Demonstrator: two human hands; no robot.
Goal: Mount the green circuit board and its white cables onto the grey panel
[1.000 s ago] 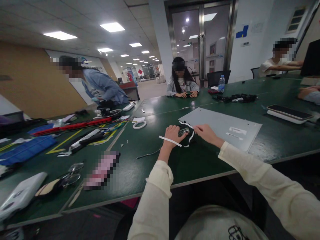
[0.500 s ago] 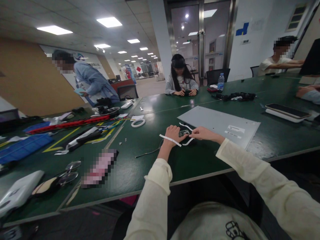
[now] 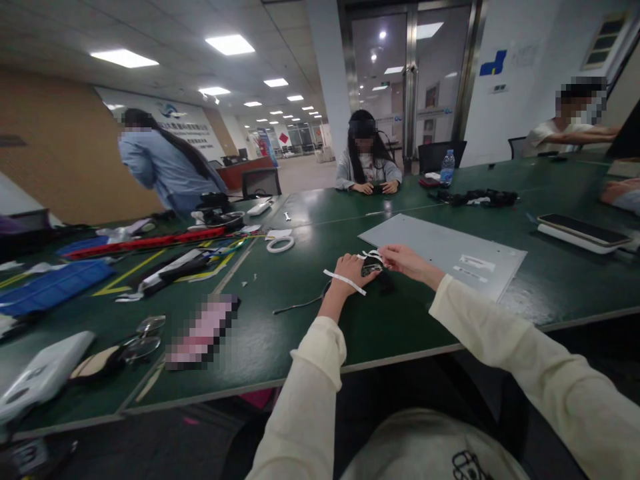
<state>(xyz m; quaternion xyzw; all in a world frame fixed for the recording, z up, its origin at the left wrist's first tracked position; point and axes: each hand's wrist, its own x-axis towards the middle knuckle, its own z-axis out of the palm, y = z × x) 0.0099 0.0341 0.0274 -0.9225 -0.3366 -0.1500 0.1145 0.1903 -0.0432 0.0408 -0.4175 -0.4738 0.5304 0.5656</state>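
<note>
My left hand (image 3: 349,269) is closed on the near edge of a small dark device with an exposed circuit board (image 3: 371,269), low over the table. A narrow white strip (image 3: 345,281) lies across the back of this hand near the wrist. Just right of the device, the fingertips of my right hand (image 3: 403,259) are pinched together on another white strip (image 3: 369,255), which curves over the device's far side. A thin dark cable (image 3: 299,307) runs out on the left of my left hand. My fingers hide part of the device.
Beyond my hands lies a grey panel (image 3: 440,250). A white tape roll (image 3: 281,245) and a pink phone-like object (image 3: 203,333) are to the left, with a blue basket (image 3: 60,285) further off. A phone (image 3: 583,230) rests at right. Other people are around the table.
My right hand has moved slightly up, and the white strip now bends over the device. The person at left has turned away. The view has shifted a little.
</note>
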